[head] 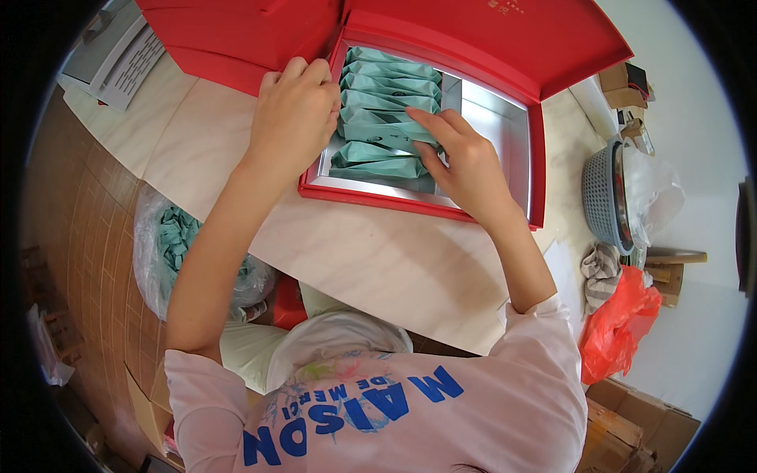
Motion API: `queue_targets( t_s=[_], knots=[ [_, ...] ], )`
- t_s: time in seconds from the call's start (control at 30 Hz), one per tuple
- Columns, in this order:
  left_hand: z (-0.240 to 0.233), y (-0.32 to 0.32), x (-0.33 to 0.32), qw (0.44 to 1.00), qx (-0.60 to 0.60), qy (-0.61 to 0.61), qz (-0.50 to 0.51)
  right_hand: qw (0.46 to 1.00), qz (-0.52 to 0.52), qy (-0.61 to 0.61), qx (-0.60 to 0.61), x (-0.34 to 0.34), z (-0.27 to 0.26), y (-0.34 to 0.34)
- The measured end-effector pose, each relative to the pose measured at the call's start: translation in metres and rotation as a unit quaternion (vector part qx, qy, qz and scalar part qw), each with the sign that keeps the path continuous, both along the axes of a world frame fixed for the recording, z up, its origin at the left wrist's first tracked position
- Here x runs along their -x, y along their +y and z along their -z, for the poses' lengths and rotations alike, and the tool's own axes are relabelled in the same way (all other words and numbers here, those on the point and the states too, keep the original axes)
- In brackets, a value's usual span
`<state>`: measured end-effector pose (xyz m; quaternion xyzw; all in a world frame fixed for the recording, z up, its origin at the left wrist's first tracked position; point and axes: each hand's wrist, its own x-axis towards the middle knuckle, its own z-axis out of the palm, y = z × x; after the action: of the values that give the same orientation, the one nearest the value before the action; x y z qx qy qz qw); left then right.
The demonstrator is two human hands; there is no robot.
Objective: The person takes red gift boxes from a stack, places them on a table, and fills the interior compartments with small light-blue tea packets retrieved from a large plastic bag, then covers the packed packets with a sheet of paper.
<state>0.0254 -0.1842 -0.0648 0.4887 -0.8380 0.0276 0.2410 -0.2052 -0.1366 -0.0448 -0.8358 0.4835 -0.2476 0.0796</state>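
A red gift box [541, 148] lies open on the table, its silver-lined tray [497, 118] divided in two. Pale green packets [390, 71] stand in a row in the left compartment; the part of the right compartment in view is bare. My right hand [467, 159] has its thumb and forefinger on either side of the right end of one green packet [378, 135]. At the left ends of the packets is my left hand [298, 109], fingers curled over the box's left edge. Its fingertips are hidden, so whether it grips a packet is unclear.
Another red box [236, 41] adjoins at the left. Below the table edge [378, 313] a clear plastic bag [145, 254] holds many green packets. Along the right side are a grey basket [600, 195], a striped cloth [602, 269] and a red plastic bag [621, 325].
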Motion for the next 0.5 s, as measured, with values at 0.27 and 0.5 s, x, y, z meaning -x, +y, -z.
queue_targets(
  t_s=[0.27,0.5],
  knots=[
    [0.003,0.003,0.005,0.998,0.059,-0.022,-0.013,0.996,-0.005,0.086,0.011,-0.003,0.009,-0.001],
    [0.0,0.011,0.01,0.997,0.056,0.023,0.038,0.973,-0.012,0.199,0.118,0.004,0.013,0.003]
  ],
)
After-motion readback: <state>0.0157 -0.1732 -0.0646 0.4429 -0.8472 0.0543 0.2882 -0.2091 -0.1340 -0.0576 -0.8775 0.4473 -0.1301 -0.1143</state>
